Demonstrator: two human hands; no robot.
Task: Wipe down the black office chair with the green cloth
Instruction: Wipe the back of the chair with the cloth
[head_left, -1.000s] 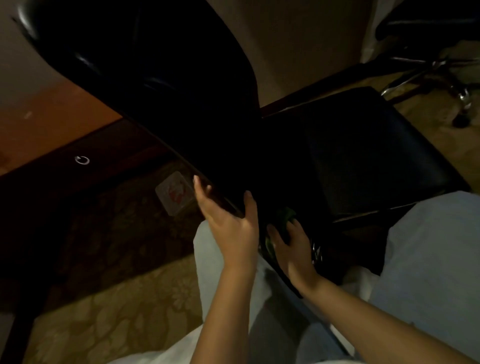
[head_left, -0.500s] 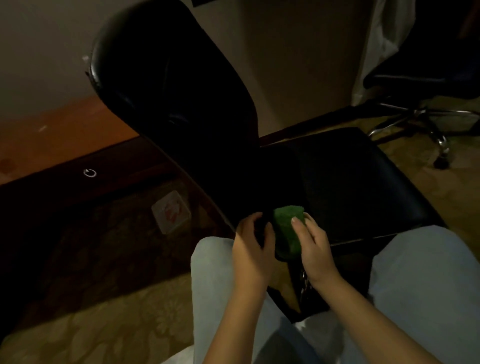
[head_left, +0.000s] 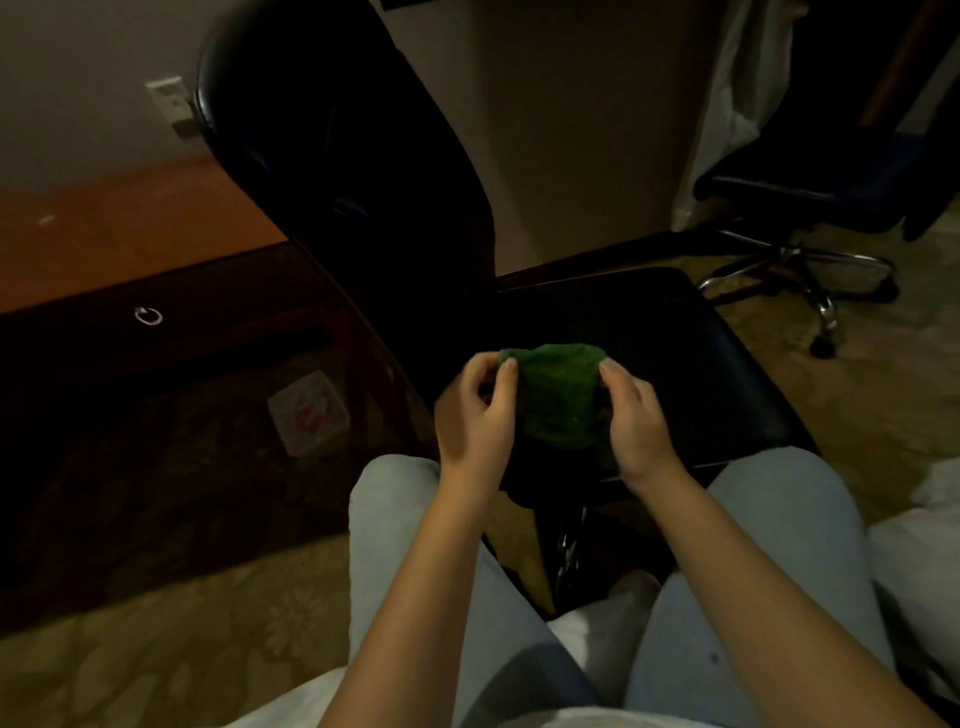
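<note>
Green cloth (head_left: 558, 397), nubby in texture: held up between both hands, stretched flat, above the front part of the chair seat and clear of it. Left hand (head_left: 475, 415): fingers pinched closed on the cloth's upper left edge, thumb in front. Right hand (head_left: 634, 415): fingers closed on the cloth's right edge, knuckles toward the camera. Both forearms bare, reaching forward from the bottom of the view.

Black office chair (head_left: 649, 364): glossy, dark, standing directly ahead of the person. Tall backrest rises at upper left of centre, leaning toward the left; seat pad extends to the right, its near edge just beyond the person's knees. Chrome parts under the seat show faintly between the legs; detail too dark to tell.

Legs (head_left: 779, 519): pale blue trousers, knees apart, one either side of the chair's front.

Desk (head_left: 119, 244): orange-brown wooden top at left, behind the backrest, with a dark front panel bearing a small ring pull (head_left: 148, 315).

Floor: patterned beige carpet (head_left: 182, 623). White square item with red marking (head_left: 309, 413) lies on the carpet under the desk; nature unclear.

Second chair (head_left: 810, 208): dark blue seat on a chrome star base with castors, at upper right, well apart from the black one.

Wall socket (head_left: 174, 106): pale, on the wall at upper left.
</note>
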